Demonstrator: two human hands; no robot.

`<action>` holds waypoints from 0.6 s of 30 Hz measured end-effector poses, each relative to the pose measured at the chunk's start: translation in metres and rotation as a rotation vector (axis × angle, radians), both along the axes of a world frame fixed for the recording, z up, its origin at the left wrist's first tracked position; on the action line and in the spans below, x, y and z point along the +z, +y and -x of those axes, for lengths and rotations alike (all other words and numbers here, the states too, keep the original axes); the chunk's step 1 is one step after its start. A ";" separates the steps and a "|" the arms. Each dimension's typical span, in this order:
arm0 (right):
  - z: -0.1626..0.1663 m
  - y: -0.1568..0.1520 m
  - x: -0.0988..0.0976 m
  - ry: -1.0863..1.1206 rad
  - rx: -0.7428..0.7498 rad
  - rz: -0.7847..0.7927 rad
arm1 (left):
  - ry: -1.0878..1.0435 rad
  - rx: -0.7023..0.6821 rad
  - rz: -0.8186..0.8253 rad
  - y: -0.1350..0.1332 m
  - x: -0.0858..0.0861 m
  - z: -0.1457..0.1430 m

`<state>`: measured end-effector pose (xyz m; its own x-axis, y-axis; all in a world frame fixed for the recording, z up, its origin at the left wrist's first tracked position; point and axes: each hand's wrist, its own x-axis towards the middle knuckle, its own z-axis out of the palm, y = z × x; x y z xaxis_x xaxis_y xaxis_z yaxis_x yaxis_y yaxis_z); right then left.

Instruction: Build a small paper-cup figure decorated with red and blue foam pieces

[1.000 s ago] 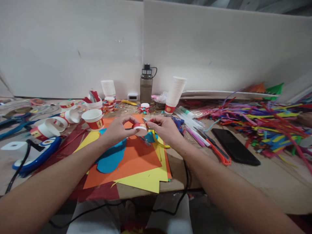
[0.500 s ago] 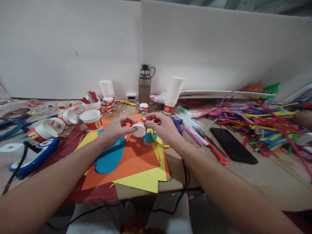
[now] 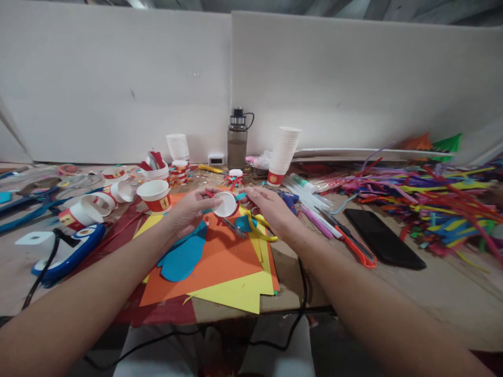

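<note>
Between my hands is a cut-down paper cup (image 3: 225, 204), its round white face turned toward me, with red and teal strips sticking out around the rim. My left hand (image 3: 193, 207) pinches its left side. My right hand (image 3: 268, 205) is closed at the fingertips on a teal strip (image 3: 240, 197) on the cup's right. Below lie an orange sheet (image 3: 231, 262), a blue paper cutout (image 3: 184, 257) and yellow paper (image 3: 236, 292). Yellow-handled scissors (image 3: 268, 236) rest beneath my right hand, their blades pointing left.
Left are a paper cup (image 3: 154, 196), cut cup rings (image 3: 80, 212) and a blue-and-white device (image 3: 73, 256) with a black cable. Behind stand a water bottle (image 3: 237, 140) and a cup stack (image 3: 283, 157). On the right lie a phone (image 3: 383, 238), a red-handled cutter (image 3: 359, 250) and colourful pipe cleaners (image 3: 428, 199).
The cut cup has turned, so its round face and side strips show more. My right fingers have shifted out onto a teal strip. The view has moved slightly left.
</note>
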<state>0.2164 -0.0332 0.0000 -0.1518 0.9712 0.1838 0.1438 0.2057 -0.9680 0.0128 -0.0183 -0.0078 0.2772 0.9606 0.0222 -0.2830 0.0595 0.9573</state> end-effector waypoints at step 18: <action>0.000 -0.001 0.005 -0.037 -0.052 -0.101 | -0.058 0.158 -0.096 0.013 0.013 0.016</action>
<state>0.2162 -0.0337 0.0047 -0.1103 0.9547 0.2765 0.1919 0.2934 -0.9365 -0.0031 -0.0057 0.0051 0.1189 0.9847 0.1274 -0.3363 -0.0808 0.9383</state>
